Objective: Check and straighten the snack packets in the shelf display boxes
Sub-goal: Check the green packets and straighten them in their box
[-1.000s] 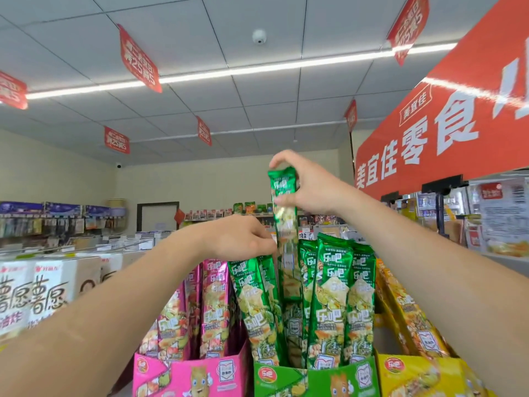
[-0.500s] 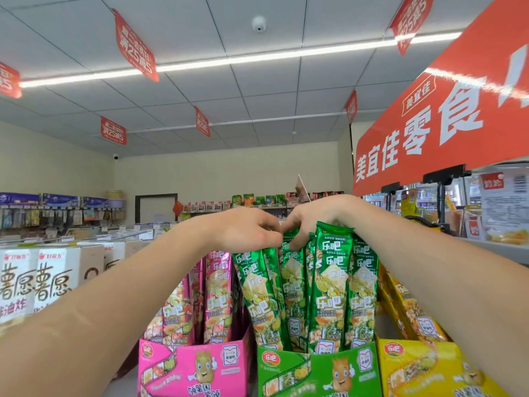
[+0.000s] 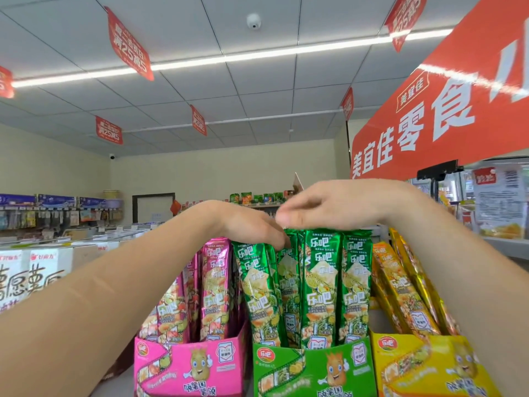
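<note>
The green snack packets (image 3: 320, 282) stand upright in the green display box (image 3: 315, 371) and look light, crinkly and slippery, best held at the crimped top, where the left hand (image 3: 249, 224) pinches one with bunched fingers; for the blurred right hand (image 3: 329, 207) I cannot tell the grip.

Tiled ceiling (image 3: 257, 90) overhead, long strip light (image 3: 257, 54) running across it, white dome camera (image 3: 253, 21) near top centre. Red hanging signs (image 3: 128, 43) with white print dangle below ceiling. Large red banner (image 3: 446, 110) with white characters at upper right; black clip (image 3: 438, 170) under it, printed notice (image 3: 498, 196) just beside. White cartons (image 3: 43, 270) at left. Far shelves (image 3: 43, 216) stocked, goods too small to identify. Dark-framed panel (image 3: 153, 207) on back wall, possibly door.
</note>
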A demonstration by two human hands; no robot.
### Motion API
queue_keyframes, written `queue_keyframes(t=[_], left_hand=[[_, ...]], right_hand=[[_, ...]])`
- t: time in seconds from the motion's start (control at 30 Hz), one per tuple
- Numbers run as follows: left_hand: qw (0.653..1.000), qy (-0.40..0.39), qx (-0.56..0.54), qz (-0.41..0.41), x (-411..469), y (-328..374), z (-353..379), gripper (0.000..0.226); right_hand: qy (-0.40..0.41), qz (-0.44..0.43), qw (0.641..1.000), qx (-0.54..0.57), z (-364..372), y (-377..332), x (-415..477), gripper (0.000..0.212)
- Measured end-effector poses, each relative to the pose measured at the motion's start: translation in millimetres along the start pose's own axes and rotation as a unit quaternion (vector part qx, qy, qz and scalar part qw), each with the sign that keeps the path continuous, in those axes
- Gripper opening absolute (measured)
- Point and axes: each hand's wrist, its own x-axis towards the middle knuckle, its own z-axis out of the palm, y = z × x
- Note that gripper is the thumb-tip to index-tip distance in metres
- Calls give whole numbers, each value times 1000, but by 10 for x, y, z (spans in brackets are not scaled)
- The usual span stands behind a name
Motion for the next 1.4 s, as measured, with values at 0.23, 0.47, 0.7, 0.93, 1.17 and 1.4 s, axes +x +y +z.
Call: queue_keyframes(t=[0.23,0.47,0.7,0.93,1.17,1.4], left_hand=[[998,54,27,14,-117,-52,83,34],[969,227,99,28,-218,46,261,31],[881,443,153,69,-622,-77,612,55],[854,507,116,2,-699,-113,820,53],[889,457,-15,11,-703,-191,693,35],[838,514,-142,116,-845,-136,552,22]], right_hand=[[141,28,974,-173,411,140,-232,40],[399,-25,891,-215,861,172,-398,42],[515,-132,838,-124,1268,-158,-714,28],[317,37,939,-126,2043,-595,-772,40],[297,105,943,-104,2151,-665,-791,52],[326,99,939,-44,2172,-694,-810,53]])
